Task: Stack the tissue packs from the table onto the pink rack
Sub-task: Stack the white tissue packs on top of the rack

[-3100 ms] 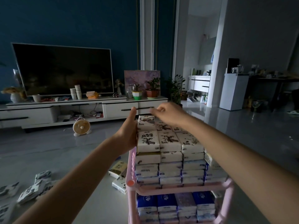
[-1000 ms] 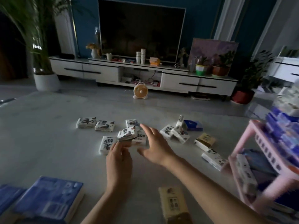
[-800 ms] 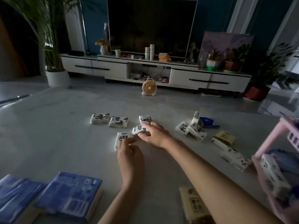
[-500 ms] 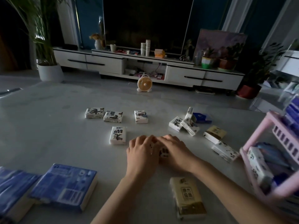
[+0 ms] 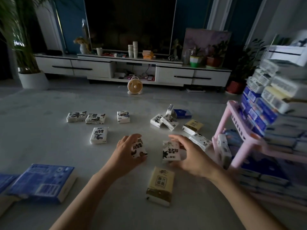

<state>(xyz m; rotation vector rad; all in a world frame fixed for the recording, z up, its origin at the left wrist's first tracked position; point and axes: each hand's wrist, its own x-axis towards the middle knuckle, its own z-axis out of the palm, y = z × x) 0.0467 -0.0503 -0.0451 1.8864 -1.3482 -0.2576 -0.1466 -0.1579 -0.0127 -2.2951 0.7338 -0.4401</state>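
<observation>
**A:** Where do the two packs sit in the grips?

**B:** Just below mid-frame. The left hand (image 5: 123,154) is clamped on one white tissue pack (image 5: 138,147), which lies against the hand's right side with the fingers curled over its far end. The right hand (image 5: 194,159) is clamped on a second white pack (image 5: 171,150), which lies at the hand's left.

**A:** And how do the hands lie?

**B:** Backs up. Both forearms come in from the bottom edge and close toward the centre, with a gap between the two packs.

**A:** How do the packs look?

**B:** Each has a white wrapper with black brush-style drawings and characters. Both are tilted, printed faces toward the camera. Whether they clear the table (image 5: 49,146) cannot be told.

**A:** What is around them?

**B:** A yellow pack (image 5: 160,185) lies flat just below the hands. The pink rack (image 5: 222,127) stands at the right edge, blurred and stacked with packs.
</observation>
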